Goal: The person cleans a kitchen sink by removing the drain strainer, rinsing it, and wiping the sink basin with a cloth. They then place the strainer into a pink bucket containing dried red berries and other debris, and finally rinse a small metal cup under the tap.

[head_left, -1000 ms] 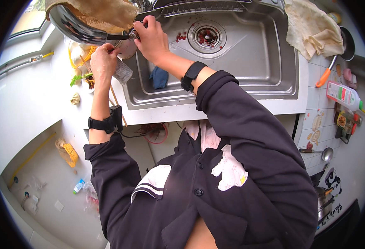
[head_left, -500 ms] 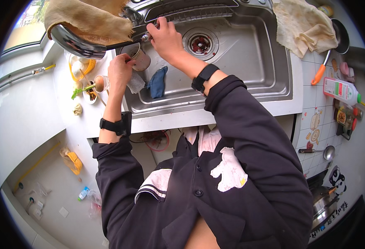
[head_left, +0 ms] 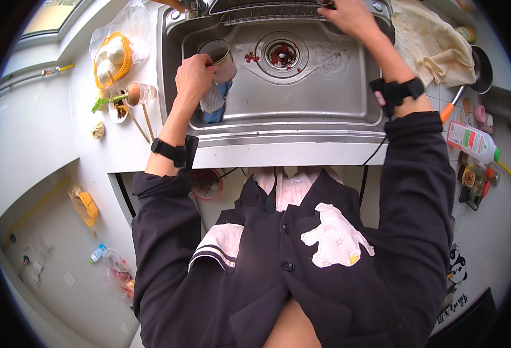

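Note:
My left hand point(head_left: 194, 78) is closed on the near left side of a light-coloured cup point(head_left: 225, 65) with a dark inside, held tilted at the left of the steel sink point(head_left: 302, 110). Below the cup hang or lie a grey mesh scrubber point(head_left: 212, 100) and a blue cloth point(head_left: 216, 113); whether the scrubber touches my fingers is hard to tell. My right hand point(head_left: 351, 17) reaches to the sink's far right rim, its fingers curled at a dark object point(head_left: 326, 7) cut off by the top edge. Red scraps point(head_left: 281, 55) sit in and beside the drain.
Left of the sink stand a yellow basket point(head_left: 129, 61) of white round items, a sprouting vegetable in a glass point(head_left: 142, 93) and chopsticks point(head_left: 142, 123). To the right lie a beige cloth point(head_left: 429, 46), a black pan point(head_left: 483, 69) and a white bottle point(head_left: 473, 141).
My right hand has moved from the upper left to the far right rim. The cloth-draped dark vessel has left the upper left. My left hand and the cup have shifted right; red scraps now show beside the drain.

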Demonstrator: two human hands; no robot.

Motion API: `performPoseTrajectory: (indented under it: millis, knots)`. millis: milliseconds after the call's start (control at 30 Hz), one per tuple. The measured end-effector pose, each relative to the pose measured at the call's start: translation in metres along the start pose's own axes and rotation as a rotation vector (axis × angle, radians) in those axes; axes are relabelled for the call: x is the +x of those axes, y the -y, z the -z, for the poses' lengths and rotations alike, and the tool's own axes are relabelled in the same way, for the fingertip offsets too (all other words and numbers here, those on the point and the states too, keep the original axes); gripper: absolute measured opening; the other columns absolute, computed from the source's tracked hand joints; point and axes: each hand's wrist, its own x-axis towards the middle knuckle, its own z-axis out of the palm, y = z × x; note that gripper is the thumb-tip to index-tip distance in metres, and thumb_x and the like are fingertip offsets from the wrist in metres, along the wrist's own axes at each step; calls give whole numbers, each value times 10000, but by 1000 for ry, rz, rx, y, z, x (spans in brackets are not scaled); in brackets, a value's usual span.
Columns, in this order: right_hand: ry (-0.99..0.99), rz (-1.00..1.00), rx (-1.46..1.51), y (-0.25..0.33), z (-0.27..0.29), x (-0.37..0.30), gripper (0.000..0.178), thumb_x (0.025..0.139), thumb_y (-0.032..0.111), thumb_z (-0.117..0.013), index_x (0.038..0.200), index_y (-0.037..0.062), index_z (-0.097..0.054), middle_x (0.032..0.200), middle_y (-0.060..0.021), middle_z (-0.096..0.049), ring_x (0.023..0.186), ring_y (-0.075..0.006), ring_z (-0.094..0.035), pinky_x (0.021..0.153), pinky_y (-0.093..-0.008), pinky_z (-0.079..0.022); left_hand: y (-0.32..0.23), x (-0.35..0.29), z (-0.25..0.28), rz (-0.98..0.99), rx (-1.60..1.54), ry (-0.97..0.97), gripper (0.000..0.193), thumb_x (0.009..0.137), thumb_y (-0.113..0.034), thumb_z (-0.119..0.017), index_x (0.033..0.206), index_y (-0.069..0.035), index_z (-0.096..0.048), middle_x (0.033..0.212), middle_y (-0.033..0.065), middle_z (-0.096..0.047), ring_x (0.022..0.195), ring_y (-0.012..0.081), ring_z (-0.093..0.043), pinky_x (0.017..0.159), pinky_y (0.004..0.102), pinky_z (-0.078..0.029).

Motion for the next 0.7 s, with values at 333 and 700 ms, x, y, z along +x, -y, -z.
performPoseTrajectory:
  millis: [333, 700]
  knots:
    - [396, 33, -76, -5, 43, -24, 403, 787, 300, -732, 1098, 84, -595, 1030, -207, -594, 1020, -409, -583, 892, -470, -476, -10, -13, -11, 8, -11, 41, 220, 828, -233, -756, 986, -80, -753, 935, 163, -734, 916, 380, -697, 798, 449, -544]
    - [637, -178, 32, 18, 77, -36, 348, 836, 240, -724, 1105, 103, -550, 945, -44, -572, 743, -176, -596, 512, -329, -518, -8, -22, -18, 37, -15, 72, 202, 832, -196, -752, 997, -78, -760, 944, 173, -736, 918, 380, -700, 804, 449, -547]
